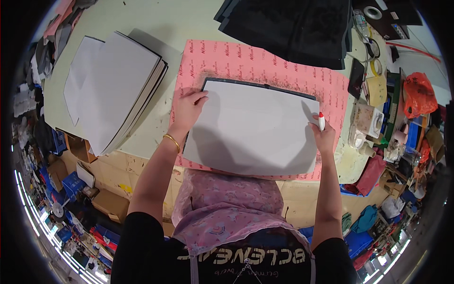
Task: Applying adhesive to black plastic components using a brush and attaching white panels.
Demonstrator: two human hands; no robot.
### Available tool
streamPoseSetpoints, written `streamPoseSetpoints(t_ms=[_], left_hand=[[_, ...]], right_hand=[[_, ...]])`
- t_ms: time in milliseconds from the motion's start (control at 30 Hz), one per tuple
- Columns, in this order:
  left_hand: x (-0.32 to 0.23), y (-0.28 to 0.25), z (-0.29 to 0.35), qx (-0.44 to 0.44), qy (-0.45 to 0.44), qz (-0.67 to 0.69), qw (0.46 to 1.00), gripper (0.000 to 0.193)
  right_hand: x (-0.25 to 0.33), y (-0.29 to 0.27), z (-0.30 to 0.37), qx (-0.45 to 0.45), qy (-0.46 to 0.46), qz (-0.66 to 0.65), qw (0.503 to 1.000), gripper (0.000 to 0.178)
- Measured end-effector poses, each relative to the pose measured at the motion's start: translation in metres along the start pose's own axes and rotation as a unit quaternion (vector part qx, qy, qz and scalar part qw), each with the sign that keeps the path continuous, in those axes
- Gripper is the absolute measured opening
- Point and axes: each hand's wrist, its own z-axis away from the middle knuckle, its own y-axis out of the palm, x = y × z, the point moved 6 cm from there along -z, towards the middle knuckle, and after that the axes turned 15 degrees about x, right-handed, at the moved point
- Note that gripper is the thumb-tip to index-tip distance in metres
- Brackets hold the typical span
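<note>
Apparent aligning step: a smooth, four-sided white sheet (255, 128) lies over a thin dark backing (288, 92) on a pink printed mat (195, 61). The left hand's grip (188, 109) is pinched nearly closed at the sheet's left edge; the right hand's grip (324, 136) curls round a slim, red-capped marker (322, 123). The next move probably calls for flush edges.

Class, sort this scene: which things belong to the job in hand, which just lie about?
Apparently in use:
large rectangular white sheet
dark, flat panel beneath it
pink printed covering under both
white, red-tipped pen

Apparently just lying about:
black rectangular phone
crumpled red plastic bag
brown cardboard box
</note>
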Motion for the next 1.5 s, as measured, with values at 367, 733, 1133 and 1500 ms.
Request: streamPoseSetpoints(t_ms=[367, 733, 1133, 1500], left_hand=[[0.015, 0.01, -0.002, 0.013, 0.003, 0.034, 0.999, 0.02], [0.018, 0.014, -0.004, 0.02, -0.005, 0.031, 0.999, 0.021], [-0.034, 0.03, -0.004, -0.004, 0.165, -0.398, 0.903, 0.036], [-0.123, 0.149, -0.006, 0.173, 0.291, -0.263, 0.903, 0.051]], right_hand=[[0.0, 0.005, -0.002, 0.026, 0.011, -0.009, 1.0, 0.03], [0.004, 0.005, -0.004, 0.04, 0.01, -0.01, 0.999, 0.03], [-0.007, 0.004, -0.005, 0.043, 0.04, 0.053, 0.997, 0.032], [-0.001, 0.006, -0.011, 0.082, 0.044, 0.111, 0.99, 0.036]])
